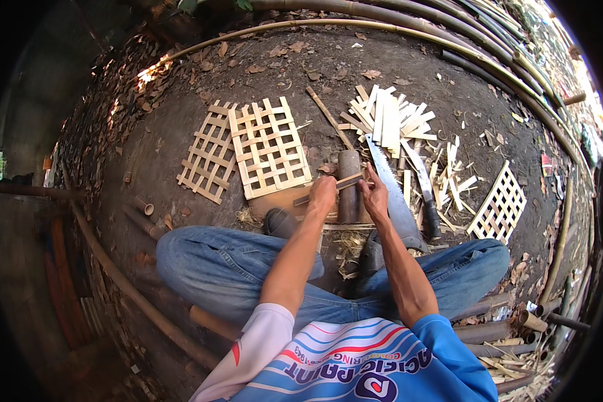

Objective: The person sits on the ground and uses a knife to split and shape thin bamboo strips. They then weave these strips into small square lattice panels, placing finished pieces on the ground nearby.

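Note:
My left hand (pixel 323 194) is closed round a narrow, flat brown strip (pixel 347 183), probably bamboo, which slants over the top of an upright-looking round bamboo or wood post (pixel 349 161). At the strip's other end, the fingers of my right hand (pixel 374 189) are closed on it. Just right of that hand lies a hand saw (pixel 396 201) with a long pale blade. Beyond the saw is a machete (pixel 422 175) with a dark handle. A flat brown board (pixel 275 203) lies left of the post, partly behind my left hand.
Two woven bamboo lattices (pixel 270 146) overlap at the left; another lattice (pixel 500 204) lies at the right. Pale cut slats (pixel 388 117) are heaped beyond the saw, with scraps (pixel 452 177) nearby. A thin stick (pixel 329 117) points toward the post. Long bamboo poles (pixel 409 30) edge the ground.

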Demonstrator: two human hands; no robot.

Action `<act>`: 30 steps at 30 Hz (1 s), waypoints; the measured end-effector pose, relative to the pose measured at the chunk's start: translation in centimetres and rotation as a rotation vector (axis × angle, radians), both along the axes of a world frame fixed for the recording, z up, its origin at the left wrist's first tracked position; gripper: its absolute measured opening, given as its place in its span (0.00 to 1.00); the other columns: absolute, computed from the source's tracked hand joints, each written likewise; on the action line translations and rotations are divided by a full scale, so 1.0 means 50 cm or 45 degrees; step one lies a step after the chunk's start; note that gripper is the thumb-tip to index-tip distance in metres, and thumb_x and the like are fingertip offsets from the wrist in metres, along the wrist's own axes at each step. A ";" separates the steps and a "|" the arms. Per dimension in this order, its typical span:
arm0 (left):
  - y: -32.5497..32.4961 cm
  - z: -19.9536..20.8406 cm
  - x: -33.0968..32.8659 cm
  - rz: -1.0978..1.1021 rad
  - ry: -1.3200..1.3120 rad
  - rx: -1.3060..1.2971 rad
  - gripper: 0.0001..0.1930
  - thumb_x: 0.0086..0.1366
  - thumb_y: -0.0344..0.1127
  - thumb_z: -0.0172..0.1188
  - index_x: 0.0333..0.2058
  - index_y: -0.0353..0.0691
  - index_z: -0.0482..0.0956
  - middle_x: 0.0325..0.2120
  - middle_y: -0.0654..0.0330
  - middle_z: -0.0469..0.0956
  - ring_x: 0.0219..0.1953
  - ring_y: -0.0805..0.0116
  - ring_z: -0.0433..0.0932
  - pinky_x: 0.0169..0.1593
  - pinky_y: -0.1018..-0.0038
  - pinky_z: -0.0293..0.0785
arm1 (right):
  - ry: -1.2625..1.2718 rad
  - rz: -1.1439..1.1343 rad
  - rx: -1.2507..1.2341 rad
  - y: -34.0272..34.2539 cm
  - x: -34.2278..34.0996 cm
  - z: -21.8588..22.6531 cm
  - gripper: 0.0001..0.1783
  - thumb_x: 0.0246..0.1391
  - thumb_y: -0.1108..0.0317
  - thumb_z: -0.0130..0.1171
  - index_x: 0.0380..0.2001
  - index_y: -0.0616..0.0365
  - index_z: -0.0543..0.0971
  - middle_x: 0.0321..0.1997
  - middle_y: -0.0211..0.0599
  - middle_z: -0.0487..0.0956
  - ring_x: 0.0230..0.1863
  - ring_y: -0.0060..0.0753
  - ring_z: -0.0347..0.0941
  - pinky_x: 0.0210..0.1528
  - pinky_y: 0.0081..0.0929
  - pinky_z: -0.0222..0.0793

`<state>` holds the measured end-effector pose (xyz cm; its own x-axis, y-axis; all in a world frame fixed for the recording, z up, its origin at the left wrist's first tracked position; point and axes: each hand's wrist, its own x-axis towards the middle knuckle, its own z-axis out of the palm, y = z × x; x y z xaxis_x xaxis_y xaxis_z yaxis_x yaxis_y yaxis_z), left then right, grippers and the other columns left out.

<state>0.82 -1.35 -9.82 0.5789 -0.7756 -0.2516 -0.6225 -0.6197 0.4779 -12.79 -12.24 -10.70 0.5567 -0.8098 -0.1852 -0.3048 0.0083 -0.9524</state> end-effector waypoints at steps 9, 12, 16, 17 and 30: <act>-0.011 0.022 -0.007 -0.116 0.007 0.103 0.10 0.61 0.27 0.52 0.30 0.32 0.83 0.35 0.43 0.82 0.40 0.43 0.81 0.43 0.57 0.79 | 0.170 0.472 -0.322 -0.076 -0.042 0.033 0.18 0.56 0.68 0.66 0.51 0.56 0.81 0.35 0.40 0.79 0.35 0.28 0.80 0.37 0.27 0.75; -0.027 0.038 -0.018 -0.107 -0.065 0.128 0.10 0.61 0.26 0.53 0.31 0.32 0.84 0.36 0.44 0.82 0.40 0.45 0.82 0.41 0.57 0.80 | 0.162 0.466 -0.235 -0.073 -0.051 0.052 0.17 0.56 0.67 0.67 0.49 0.58 0.82 0.29 0.41 0.79 0.31 0.27 0.79 0.34 0.27 0.73; -0.036 0.051 -0.027 -0.083 -0.090 0.176 0.10 0.61 0.24 0.54 0.33 0.33 0.85 0.37 0.45 0.82 0.41 0.46 0.83 0.41 0.57 0.81 | 0.156 0.494 -0.233 -0.069 -0.058 0.059 0.18 0.55 0.66 0.67 0.48 0.59 0.82 0.26 0.42 0.78 0.26 0.28 0.77 0.31 0.29 0.70; -0.040 0.062 -0.031 -0.068 -0.079 0.203 0.10 0.62 0.25 0.54 0.36 0.34 0.85 0.38 0.47 0.83 0.42 0.48 0.83 0.42 0.59 0.81 | 0.163 0.496 -0.223 -0.071 -0.062 0.054 0.18 0.55 0.66 0.67 0.48 0.58 0.82 0.26 0.42 0.78 0.26 0.28 0.76 0.31 0.29 0.70; -0.075 0.114 -0.067 0.028 -0.066 0.428 0.11 0.66 0.29 0.55 0.40 0.43 0.86 0.43 0.56 0.84 0.47 0.56 0.83 0.45 0.61 0.81 | 0.139 0.562 -0.118 -0.080 -0.085 0.026 0.18 0.61 0.65 0.61 0.52 0.60 0.80 0.29 0.34 0.82 0.30 0.20 0.78 0.35 0.23 0.73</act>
<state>-2.52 -5.10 -4.12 0.6132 -0.6414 -0.4611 -0.6255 -0.7507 0.2125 -17.03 -16.21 -9.38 0.8334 -0.5154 -0.1996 -0.3584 -0.2289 -0.9051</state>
